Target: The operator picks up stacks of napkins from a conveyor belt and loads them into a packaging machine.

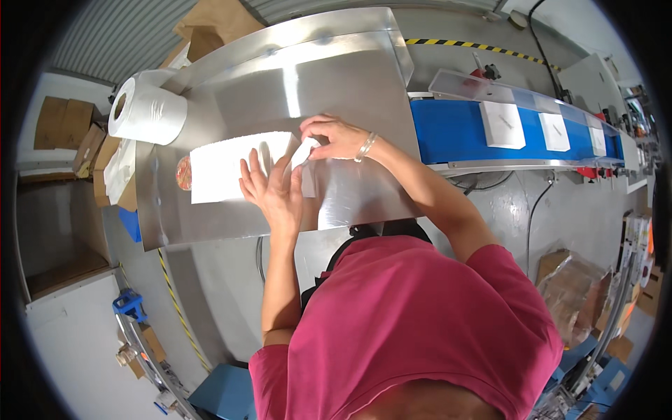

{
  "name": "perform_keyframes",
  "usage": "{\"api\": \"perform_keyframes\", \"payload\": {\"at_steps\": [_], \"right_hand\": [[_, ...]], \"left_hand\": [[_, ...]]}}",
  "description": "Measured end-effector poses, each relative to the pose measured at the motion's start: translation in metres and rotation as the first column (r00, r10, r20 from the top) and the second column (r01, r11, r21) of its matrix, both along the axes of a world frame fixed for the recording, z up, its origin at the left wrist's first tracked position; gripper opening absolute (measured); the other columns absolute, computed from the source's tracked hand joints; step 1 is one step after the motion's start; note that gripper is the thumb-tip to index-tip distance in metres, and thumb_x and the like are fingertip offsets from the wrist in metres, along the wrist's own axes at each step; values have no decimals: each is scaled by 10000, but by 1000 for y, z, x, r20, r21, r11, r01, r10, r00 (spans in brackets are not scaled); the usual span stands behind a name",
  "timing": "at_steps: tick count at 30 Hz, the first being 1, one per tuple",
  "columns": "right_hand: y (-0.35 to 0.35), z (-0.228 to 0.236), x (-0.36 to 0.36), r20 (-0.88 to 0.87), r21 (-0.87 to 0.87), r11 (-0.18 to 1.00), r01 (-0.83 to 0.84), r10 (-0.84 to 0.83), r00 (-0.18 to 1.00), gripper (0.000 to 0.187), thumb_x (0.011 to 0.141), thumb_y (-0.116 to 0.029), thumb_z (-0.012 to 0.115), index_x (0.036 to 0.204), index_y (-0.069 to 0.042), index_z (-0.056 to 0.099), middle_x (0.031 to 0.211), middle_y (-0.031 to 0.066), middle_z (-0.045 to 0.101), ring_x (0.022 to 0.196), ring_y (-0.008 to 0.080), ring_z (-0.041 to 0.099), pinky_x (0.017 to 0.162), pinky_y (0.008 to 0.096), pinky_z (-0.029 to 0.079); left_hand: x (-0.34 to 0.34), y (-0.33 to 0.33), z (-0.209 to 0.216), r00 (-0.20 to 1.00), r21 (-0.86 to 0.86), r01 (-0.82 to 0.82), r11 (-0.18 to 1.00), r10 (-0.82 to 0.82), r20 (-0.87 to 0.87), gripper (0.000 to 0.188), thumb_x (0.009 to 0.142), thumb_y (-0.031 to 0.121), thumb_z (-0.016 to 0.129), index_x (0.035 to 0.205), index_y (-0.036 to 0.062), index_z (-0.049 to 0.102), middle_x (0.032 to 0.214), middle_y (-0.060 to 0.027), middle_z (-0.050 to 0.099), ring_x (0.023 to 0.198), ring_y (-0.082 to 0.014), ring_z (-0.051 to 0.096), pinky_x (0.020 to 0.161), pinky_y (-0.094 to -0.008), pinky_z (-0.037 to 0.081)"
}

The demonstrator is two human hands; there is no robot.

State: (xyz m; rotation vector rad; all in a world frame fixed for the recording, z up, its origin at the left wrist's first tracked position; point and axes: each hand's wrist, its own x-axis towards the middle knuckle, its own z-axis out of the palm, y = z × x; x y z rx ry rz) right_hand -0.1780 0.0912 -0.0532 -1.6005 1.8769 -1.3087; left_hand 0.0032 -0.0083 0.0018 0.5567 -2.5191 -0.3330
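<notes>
A small, folded-looking white piece (304,152) is held between my two hands over the metal table (350,84). My right hand (339,140), with a bracelet at its wrist, is closed on its right side. The thumb and index finger of my left hand (276,196) grip its near left end, while the other fingers spread over a white stack (217,171) of flat pieces or sheets. Whether the piece is paper or thin card, I cannot tell. Past the left end of the stack lies a round, red, multicoloured thing (183,173), partly covered.
A large white roll (157,112) stands at the table's left corner, near cardboard boxes (66,122). Raised metal walls edge the table's far side. To the right runs a blue conveyor belt (448,133) carrying several white square packs (502,126) beside a clear guard.
</notes>
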Motion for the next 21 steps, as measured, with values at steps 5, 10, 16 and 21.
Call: {"api": "perform_keyframes", "payload": {"at_steps": [5,10,16,21], "right_hand": [[63,-9,-5,507,229,922,313,-387,770,411,894,-361,614,1082,-10,513,949,61,582,856,112,523,753,281,450],[170,-33,-55,-15,419,474,775,-849,527,472,856,-431,627,1003,16,594,925,189,637,835,284,616,744,370,470],[206,-12,-63,-732,-30,45,999,-681,9,488,773,-332,692,1152,-54,559,1091,174,610,993,353,571,852,433,461],[89,-2,-21,-87,61,882,468,-462,883,550,756,-225,747,1241,-108,516,1182,111,587,1081,283,569,903,378,471]], "left_hand": [[3,-20,-10,998,16,-21,1000,22,-55,498,823,177,662,1281,62,503,1378,-214,380,1296,-414,306,1045,-516,254],[5,-27,-17,998,-27,-6,1000,4,-59,344,810,26,618,1151,70,613,1301,-161,477,1226,-378,399,1013,-482,306],[0,-25,-16,995,-1,11,1000,-11,-104,318,799,18,632,1107,98,636,1313,-149,454,1231,-367,391,1020,-505,289],[8,-27,-13,996,28,10,1000,-8,-84,303,795,14,632,1084,104,647,1322,-151,449,1264,-373,364,1043,-519,245]]}}
